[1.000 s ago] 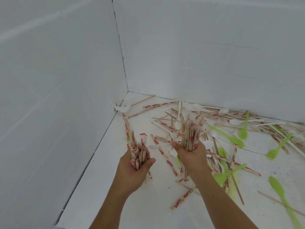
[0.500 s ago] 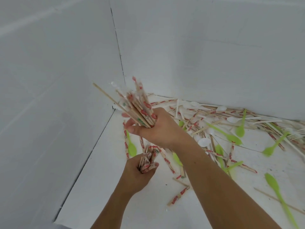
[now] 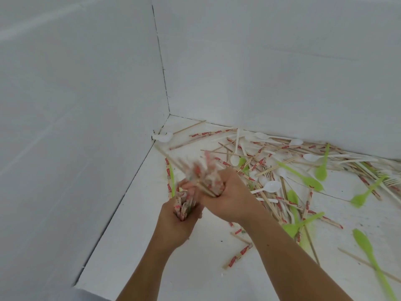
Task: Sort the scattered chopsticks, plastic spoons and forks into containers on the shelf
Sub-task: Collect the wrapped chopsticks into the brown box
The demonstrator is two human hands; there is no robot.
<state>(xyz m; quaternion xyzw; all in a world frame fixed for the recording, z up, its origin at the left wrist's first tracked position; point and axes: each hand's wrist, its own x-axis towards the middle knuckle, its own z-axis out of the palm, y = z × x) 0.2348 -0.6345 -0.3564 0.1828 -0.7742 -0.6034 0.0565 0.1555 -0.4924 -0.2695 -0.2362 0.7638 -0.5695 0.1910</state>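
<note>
My left hand [image 3: 175, 222] grips a short bundle of paper-wrapped chopsticks [image 3: 183, 205] upright, low over the white shelf floor. My right hand [image 3: 225, 196] grips a second, larger bundle of chopsticks [image 3: 201, 177], blurred, with its tips fanning up and to the left. The two hands touch, and the right-hand bundle lies just above the left-hand one. More chopsticks, white spoons [image 3: 270, 186] and green spoons [image 3: 303, 180] lie scattered over the floor to the right. White forks [image 3: 390, 180] lie at the far right edge.
White walls close the shelf on the left [image 3: 76, 127] and at the back [image 3: 271, 72], meeting in a corner. One white spoon [image 3: 163, 136] lies in that corner. Bare floor [image 3: 138, 257] shows in front of my hands. No container is in view.
My right hand has come down and toward me with its bundle, from raised above the left hand to touching it. My left hand has stayed about where it was, still holding its bundle.
</note>
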